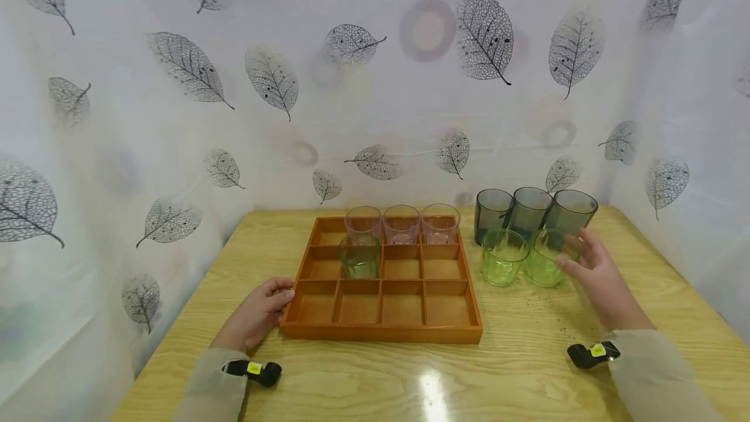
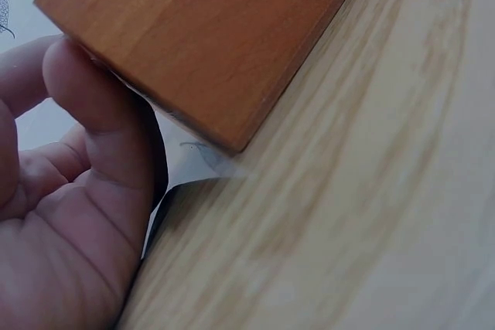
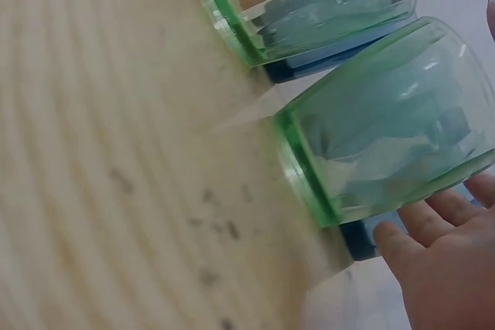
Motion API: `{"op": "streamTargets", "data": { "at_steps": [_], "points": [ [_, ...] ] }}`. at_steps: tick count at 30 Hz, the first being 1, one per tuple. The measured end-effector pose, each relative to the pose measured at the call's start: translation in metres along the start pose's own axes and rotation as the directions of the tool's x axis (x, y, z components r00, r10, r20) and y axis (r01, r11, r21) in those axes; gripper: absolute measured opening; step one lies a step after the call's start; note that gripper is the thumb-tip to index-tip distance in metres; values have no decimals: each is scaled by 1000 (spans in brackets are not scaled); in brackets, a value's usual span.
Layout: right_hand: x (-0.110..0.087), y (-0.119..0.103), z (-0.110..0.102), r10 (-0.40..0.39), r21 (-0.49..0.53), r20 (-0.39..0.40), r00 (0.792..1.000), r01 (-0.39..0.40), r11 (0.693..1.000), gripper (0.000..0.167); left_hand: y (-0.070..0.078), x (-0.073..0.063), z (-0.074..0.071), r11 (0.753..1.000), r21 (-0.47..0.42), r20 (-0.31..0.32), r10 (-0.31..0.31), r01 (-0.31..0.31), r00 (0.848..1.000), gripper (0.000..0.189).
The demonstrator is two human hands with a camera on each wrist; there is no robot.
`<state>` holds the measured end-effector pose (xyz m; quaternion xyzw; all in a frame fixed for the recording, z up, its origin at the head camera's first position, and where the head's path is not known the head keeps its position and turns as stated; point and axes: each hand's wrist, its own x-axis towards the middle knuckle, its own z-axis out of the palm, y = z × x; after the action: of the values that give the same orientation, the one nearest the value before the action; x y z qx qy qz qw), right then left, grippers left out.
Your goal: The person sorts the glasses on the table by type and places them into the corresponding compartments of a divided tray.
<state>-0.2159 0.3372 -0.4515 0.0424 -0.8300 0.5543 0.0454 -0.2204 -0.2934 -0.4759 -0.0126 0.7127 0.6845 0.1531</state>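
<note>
My left hand (image 1: 260, 311) touches the outer left side of the wooden compartment tray (image 1: 381, 332), with its fingertips against the wall near the front corner. My right hand (image 1: 603, 282) is around the right side of a green glass (image 1: 545, 269), thumb and fingers spread apart; in the right wrist view its fingers reach along that glass (image 3: 387, 129). Another green glass (image 1: 504, 262) stands just left of it. Inside the tray, a green glass (image 1: 360, 259) sits in the second compartment of the middle row. Three clear pinkish glasses (image 1: 401, 226) occupy the back row, right of its leftmost compartment.
Three dark grey glasses (image 1: 530, 210) stand in a row behind the green ones, near the table's back edge. A leaf-patterned curtain (image 1: 375, 96) hangs behind and beside the wooden table (image 1: 363, 383). Small dark specks dot the tabletop by the right hand.
</note>
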Motion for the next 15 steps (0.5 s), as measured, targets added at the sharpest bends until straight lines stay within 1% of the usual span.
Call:
{"op": "streamTargets", "data": {
  "at_steps": [4,6,11,15],
  "points": [
    [1,10,4,6,-9,16,1000,-6,1000,90,0,0,1,1000,1,3,1,-1,1000,28],
    [3,14,6,-7,-1,19,1000,7,1000,91,0,0,1,1000,1,6,3,-3,1000,28],
    [5,18,12,-39,76,31,999,36,996,90,0,0,0,1000,3,-1,4,-4,1000,29],
    [6,19,13,-39,74,34,999,37,997,89,1,0,1,1000,2,-7,2,-2,1000,30]
  ]
}}
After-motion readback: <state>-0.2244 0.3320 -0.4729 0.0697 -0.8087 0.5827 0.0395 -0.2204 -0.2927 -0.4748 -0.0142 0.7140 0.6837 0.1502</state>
